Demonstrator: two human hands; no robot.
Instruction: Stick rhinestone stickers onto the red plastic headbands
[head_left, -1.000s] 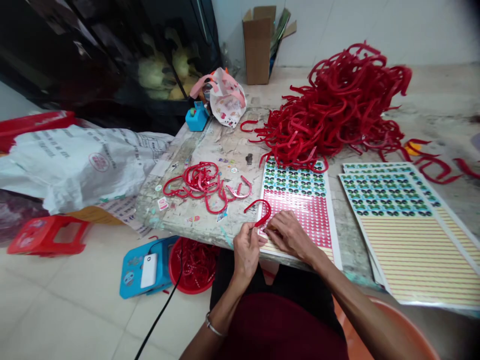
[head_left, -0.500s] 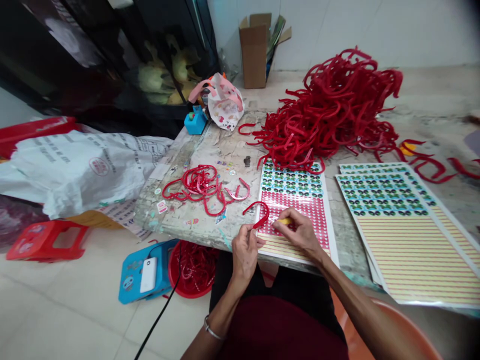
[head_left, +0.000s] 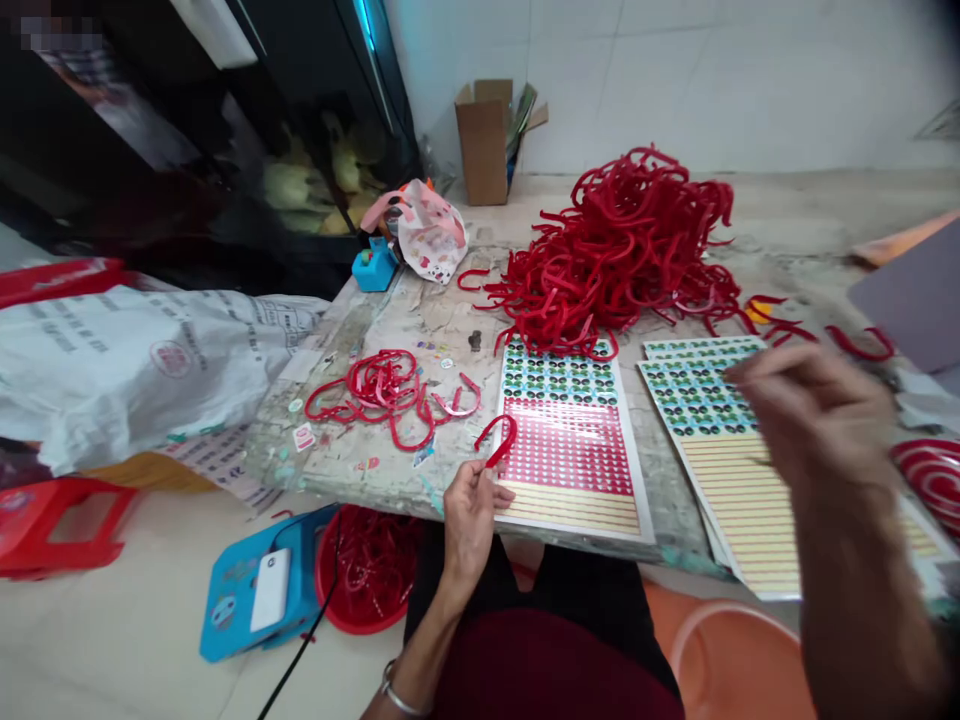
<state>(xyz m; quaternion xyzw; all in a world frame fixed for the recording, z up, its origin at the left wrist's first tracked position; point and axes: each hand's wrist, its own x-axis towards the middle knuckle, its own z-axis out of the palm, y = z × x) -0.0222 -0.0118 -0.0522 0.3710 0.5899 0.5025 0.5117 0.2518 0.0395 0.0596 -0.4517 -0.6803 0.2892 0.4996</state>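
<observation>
My left hand (head_left: 472, 505) pinches one end of a red curved strip (head_left: 504, 440), whose hooked end stands up over the left side of a sticker sheet (head_left: 570, 450). That sheet carries rows of green and black eye-like stickers, small pink-red ones and yellow lines. My right hand (head_left: 821, 410) is raised at the right, above a stack of similar sheets (head_left: 739, 500). It is smeared by motion, so I cannot make out its fingers or anything in them. Several red strips (head_left: 386, 390) lie loosely heaped left of my left hand.
A large heap of red strips (head_left: 622, 250) covers the table's back. Behind it stand a cardboard box (head_left: 484, 145), a patterned bag (head_left: 431, 230) and a blue block-like object (head_left: 373, 268). Below are a red basin (head_left: 367, 600), a blue stool (head_left: 232, 600) and an orange tub (head_left: 739, 660).
My right hand, which held a small yellow tool over the sticker sheet, has swung up and to the right. My left hand still holds the red curved strip. The camera view has shifted.
</observation>
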